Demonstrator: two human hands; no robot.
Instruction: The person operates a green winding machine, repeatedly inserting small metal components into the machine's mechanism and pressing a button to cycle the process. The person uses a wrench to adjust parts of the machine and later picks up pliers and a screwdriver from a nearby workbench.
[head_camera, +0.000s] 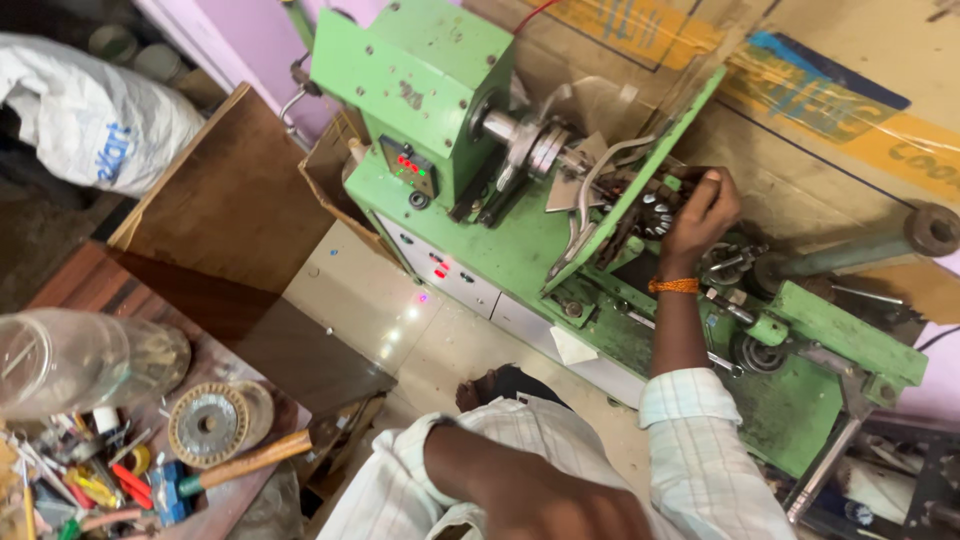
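The right hand (700, 215) pinches the round toothed core (655, 215) mounted on the green machine (440, 90), fingers closed on its rim; the left hand (540, 500) rests low, its grip hidden. If the spindle (520, 135) turned, fingers could be caught against the guard (640, 170).

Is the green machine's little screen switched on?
On. The small display on the green machine shows glowing red digits with a green light, and red lights glow on the white panel below.

Rolled white checked shirt sleeves (690, 420), orange thread wristband (673, 286).
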